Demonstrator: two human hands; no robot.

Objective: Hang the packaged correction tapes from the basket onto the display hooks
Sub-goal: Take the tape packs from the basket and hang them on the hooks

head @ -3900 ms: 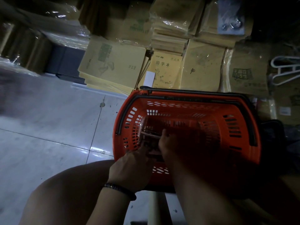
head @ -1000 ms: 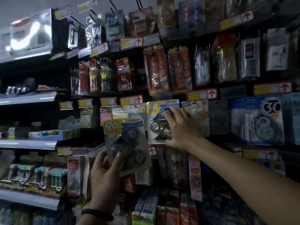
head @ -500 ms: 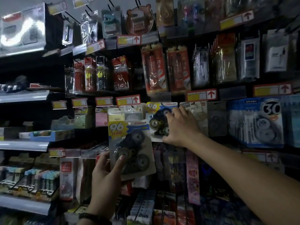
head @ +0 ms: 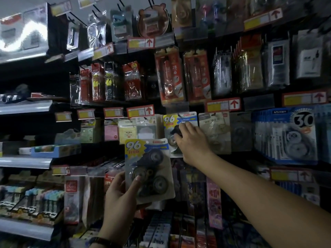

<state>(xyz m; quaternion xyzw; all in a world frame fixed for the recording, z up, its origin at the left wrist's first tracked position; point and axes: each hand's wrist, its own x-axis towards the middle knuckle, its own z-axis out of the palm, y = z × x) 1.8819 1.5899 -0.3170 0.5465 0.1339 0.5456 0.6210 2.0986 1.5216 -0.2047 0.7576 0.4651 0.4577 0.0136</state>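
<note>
- display rack (head: 258, 102): crammed with hung stationery, price tags under every row; basket nowhere in view
- blue 30 packs (head: 286, 135): fat stack off to the right, well apart from the action
- held 96 pack (head: 150, 169): 1 correction tape card, upright, just below and left of its twin; probably light and flat, stiff card back, slick blister bubble, so likely to slide under a thumb; best pinched at the lower card edge, hang hole up top left free
- hung 96 pack (head: 169, 120): middle row, half hidden by fingers
- left hand (head: 120, 199): wrapped round the held 96 pack's bottom corner, thumb across the front
- right hand (head: 192, 142): stretched out, fingers curled onto the hung 96 pack, pinching it; guessing it's being seated
- hook (head: 178, 114): tiny dark tip at the hang hole, hard to make out
</note>
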